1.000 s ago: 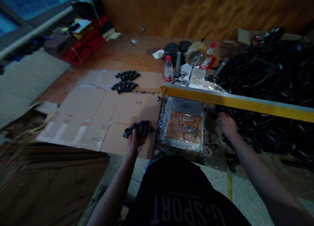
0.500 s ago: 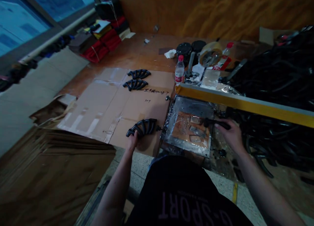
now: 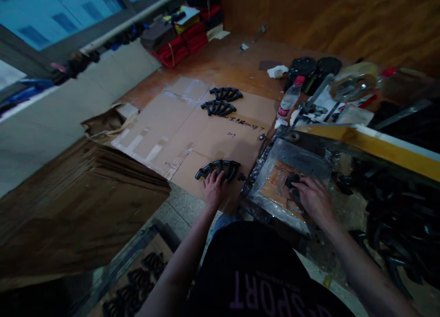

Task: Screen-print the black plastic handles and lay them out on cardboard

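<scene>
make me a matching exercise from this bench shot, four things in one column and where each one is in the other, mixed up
Things:
1. left hand
2. right hand
3. water bottle
4. stack of cardboard

Places:
A. at the table's near left edge, left of the left hand
B. standing upright at the far side of the printing plate
C. on a small black part lying on the plate
D. touching the fan of black parts on the cardboard sheet

Pairs: 1-D, 2-C, 3-B, 4-A
</scene>
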`<state>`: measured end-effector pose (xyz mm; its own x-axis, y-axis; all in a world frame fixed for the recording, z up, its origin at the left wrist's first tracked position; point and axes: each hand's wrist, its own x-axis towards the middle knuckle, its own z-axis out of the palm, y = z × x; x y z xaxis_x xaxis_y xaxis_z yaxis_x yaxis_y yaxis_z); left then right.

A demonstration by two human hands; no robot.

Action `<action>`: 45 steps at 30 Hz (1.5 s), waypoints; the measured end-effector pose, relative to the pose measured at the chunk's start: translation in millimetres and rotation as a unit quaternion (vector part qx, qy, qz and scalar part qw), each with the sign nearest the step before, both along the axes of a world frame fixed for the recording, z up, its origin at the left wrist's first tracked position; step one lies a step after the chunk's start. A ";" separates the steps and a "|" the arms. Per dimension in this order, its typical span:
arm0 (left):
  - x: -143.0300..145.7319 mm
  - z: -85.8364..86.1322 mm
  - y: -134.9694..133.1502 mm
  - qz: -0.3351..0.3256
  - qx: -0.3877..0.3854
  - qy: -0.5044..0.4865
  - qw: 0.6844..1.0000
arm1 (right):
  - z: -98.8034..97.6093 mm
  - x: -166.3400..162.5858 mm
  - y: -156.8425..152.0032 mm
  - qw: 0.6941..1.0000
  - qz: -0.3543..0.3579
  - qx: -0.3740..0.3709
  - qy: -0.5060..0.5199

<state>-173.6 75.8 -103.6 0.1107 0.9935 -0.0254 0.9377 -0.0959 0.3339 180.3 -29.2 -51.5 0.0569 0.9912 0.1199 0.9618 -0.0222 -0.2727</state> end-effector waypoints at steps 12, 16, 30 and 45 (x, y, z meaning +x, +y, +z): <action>6.0 0.4 30.3 0.025 -0.042 -0.010 0.999 | 9.9 -11.3 21.9 0.999 -0.007 -0.036 0.006; -2.6 -4.0 36.0 -0.002 -0.044 -0.002 0.999 | 28.7 -61.2 51.6 0.997 0.041 -0.050 0.031; -15.5 -5.5 52.0 -0.019 -0.051 -0.004 0.998 | -8.3 -192.9 167.3 0.954 0.034 -0.298 0.019; -22.6 -11.8 43.5 -0.015 -0.084 -0.039 0.996 | -11.9 -208.0 167.4 0.956 0.002 -0.294 0.001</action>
<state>-196.2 119.4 -115.4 0.1484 0.9723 -0.1807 0.9060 -0.0604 0.4190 -27.8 138.2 -63.4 0.0534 0.8878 -0.4572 0.9619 -0.1687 -0.2153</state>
